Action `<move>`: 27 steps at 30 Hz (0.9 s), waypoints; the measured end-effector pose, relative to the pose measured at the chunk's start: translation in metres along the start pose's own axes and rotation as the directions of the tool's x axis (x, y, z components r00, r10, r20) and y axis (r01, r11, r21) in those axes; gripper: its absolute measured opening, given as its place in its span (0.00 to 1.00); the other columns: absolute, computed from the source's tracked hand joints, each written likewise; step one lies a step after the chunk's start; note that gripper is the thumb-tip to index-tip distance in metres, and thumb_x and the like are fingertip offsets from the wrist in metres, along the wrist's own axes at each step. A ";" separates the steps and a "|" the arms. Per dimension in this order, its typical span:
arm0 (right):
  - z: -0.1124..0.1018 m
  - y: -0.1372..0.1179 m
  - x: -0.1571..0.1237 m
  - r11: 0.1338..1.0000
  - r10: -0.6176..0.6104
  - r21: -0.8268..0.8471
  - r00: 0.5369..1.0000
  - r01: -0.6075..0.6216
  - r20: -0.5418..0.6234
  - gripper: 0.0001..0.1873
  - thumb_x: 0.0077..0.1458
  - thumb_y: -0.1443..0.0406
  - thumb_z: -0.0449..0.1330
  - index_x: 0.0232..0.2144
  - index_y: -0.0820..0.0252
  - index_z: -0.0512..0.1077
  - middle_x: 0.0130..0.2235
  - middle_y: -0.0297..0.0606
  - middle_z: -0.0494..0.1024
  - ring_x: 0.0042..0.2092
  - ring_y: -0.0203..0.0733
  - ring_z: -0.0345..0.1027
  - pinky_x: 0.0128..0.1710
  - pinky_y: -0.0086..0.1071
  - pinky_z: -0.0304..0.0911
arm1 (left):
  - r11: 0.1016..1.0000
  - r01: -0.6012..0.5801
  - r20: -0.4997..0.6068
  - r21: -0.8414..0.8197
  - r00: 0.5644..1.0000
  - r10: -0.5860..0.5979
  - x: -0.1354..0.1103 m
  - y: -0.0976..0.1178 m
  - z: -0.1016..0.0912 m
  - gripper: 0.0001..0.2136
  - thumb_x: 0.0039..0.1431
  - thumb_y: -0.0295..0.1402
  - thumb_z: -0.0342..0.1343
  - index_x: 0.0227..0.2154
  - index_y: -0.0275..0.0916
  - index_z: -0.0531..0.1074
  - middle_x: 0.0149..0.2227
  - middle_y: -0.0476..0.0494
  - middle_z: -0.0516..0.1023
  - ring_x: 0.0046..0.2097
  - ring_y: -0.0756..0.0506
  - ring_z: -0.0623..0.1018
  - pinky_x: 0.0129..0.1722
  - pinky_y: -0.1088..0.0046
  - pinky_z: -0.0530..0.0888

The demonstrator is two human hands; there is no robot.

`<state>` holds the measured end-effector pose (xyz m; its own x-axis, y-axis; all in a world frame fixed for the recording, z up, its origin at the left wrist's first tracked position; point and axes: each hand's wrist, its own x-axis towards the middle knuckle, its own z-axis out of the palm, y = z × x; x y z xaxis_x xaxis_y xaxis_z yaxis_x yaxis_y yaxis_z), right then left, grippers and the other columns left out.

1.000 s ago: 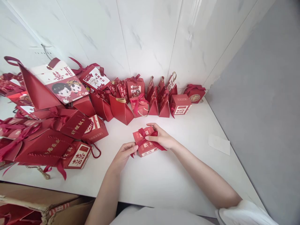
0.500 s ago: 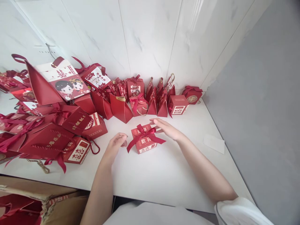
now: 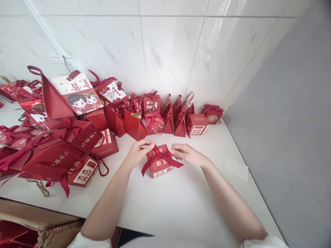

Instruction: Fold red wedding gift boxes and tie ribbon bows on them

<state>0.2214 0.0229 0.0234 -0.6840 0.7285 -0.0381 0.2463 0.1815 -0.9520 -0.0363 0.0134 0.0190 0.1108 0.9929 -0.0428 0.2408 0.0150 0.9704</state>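
Observation:
A small red gift box (image 3: pixel 160 169) with pale printed characters stands on the white table in front of me. Across its top is a dark red ribbon (image 3: pixel 159 156) tied in a bow, its two tails hanging left and right. The thumb and fingers of my left hand (image 3: pixel 139 151) pinch the bow's loop at the box's upper left. On the other side, my right hand (image 3: pixel 187 154) has its fingertips closed on the ribbon near the box's right edge. My fingers partly cover the ends of the loops.
Several red gift boxes (image 3: pixel 136 125) line the tiled wall (image 3: pixel 170 44). More are heaped at the left, a large one with cartoon figures (image 3: pixel 84 98) on top. A white slip (image 3: pixel 236 169) lies at the right, near a grey panel (image 3: pixel 289 137). An opened cardboard carton (image 3: pixel 49 220) is at lower left.
My left hand has moved up and right onto the bow, and my right hand has closed on the ribbon's right side. The view has tilted slightly upward. The box stays in place.

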 end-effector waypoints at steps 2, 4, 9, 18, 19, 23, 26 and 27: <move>0.002 -0.001 0.001 1.000 -0.005 -0.007 1.000 0.005 -0.030 0.25 0.64 0.44 0.52 0.27 0.58 0.62 0.26 0.29 0.66 0.27 0.34 0.56 0.28 0.28 0.54 | 0.999 -0.020 -0.039 -0.029 0.999 0.019 -0.005 -0.004 0.000 0.15 0.52 0.46 0.64 0.31 0.38 0.77 0.44 0.41 0.80 0.47 0.41 0.78 0.48 0.66 0.73; 0.004 -0.001 0.003 1.000 0.000 -0.021 0.999 -0.001 -0.054 0.26 0.65 0.45 0.50 0.26 0.58 0.61 0.26 0.29 0.66 0.27 0.34 0.57 0.29 0.28 0.54 | 0.997 -0.052 -0.061 -0.062 0.997 0.048 -0.010 -0.005 0.000 0.14 0.54 0.45 0.63 0.30 0.38 0.75 0.45 0.41 0.80 0.48 0.41 0.77 0.48 0.67 0.72; 0.011 -0.001 0.006 0.999 -0.014 -0.030 0.999 0.013 -0.043 0.23 0.64 0.47 0.53 0.28 0.58 0.62 0.26 0.28 0.65 0.27 0.34 0.56 0.28 0.28 0.53 | 0.990 -0.134 -0.057 0.034 0.989 0.136 -0.018 0.000 0.004 0.11 0.57 0.41 0.61 0.36 0.39 0.70 0.38 0.44 0.80 0.43 0.44 0.77 0.49 0.66 0.69; 0.014 0.002 0.007 1.000 -0.001 0.018 0.991 0.004 -0.132 0.23 0.65 0.48 0.53 0.26 0.58 0.59 0.24 0.27 0.58 0.26 0.33 0.49 0.26 0.28 0.48 | 0.964 -0.152 -0.087 0.220 0.981 0.174 -0.020 0.002 0.004 0.10 0.56 0.36 0.61 0.39 0.41 0.72 0.31 0.50 0.75 0.36 0.48 0.74 0.43 0.70 0.66; 0.014 0.002 0.007 1.000 0.001 0.026 0.989 0.003 -0.149 0.23 0.65 0.48 0.53 0.26 0.58 0.59 0.24 0.27 0.57 0.26 0.33 0.48 0.27 0.28 0.48 | 0.963 -0.160 -0.077 0.218 0.981 0.180 -0.022 0.003 0.003 0.09 0.57 0.36 0.60 0.39 0.41 0.72 0.29 0.51 0.74 0.35 0.48 0.73 0.42 0.70 0.66; 0.013 -0.002 0.004 1.000 -0.012 0.023 0.981 0.016 -0.193 0.24 0.65 0.48 0.54 0.24 0.58 0.58 0.23 0.27 0.55 0.26 0.33 0.47 0.26 0.28 0.47 | 0.967 -0.203 -0.022 0.157 0.978 0.208 -0.027 0.005 0.002 0.06 0.59 0.35 0.58 0.38 0.41 0.72 0.27 0.52 0.70 0.31 0.50 0.70 0.37 0.71 0.67; 0.012 -0.007 0.002 0.999 -0.033 0.023 0.977 0.038 -0.210 0.24 0.65 0.49 0.54 0.24 0.58 0.57 0.24 0.27 0.55 0.26 0.33 0.46 0.26 0.28 0.46 | 0.961 -0.253 -0.032 0.111 0.966 0.258 -0.027 0.005 0.004 0.05 0.60 0.34 0.58 0.37 0.41 0.73 0.29 0.50 0.70 0.33 0.49 0.71 0.38 0.72 0.68; 0.012 -0.008 0.002 0.999 -0.036 0.025 0.975 0.043 -0.217 0.24 0.65 0.49 0.53 0.24 0.58 0.57 0.24 0.27 0.54 0.26 0.33 0.46 0.26 0.28 0.46 | 0.958 -0.264 -0.042 0.112 0.962 0.270 -0.027 0.005 0.004 0.04 0.60 0.34 0.58 0.37 0.41 0.73 0.30 0.50 0.70 0.34 0.49 0.71 0.39 0.72 0.69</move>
<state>0.2102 0.0148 0.0269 -0.5268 0.8476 0.0636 0.1992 0.1959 -0.9602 -0.0338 -0.0133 0.0242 0.1313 0.9641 0.2310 0.3096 -0.2612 0.9143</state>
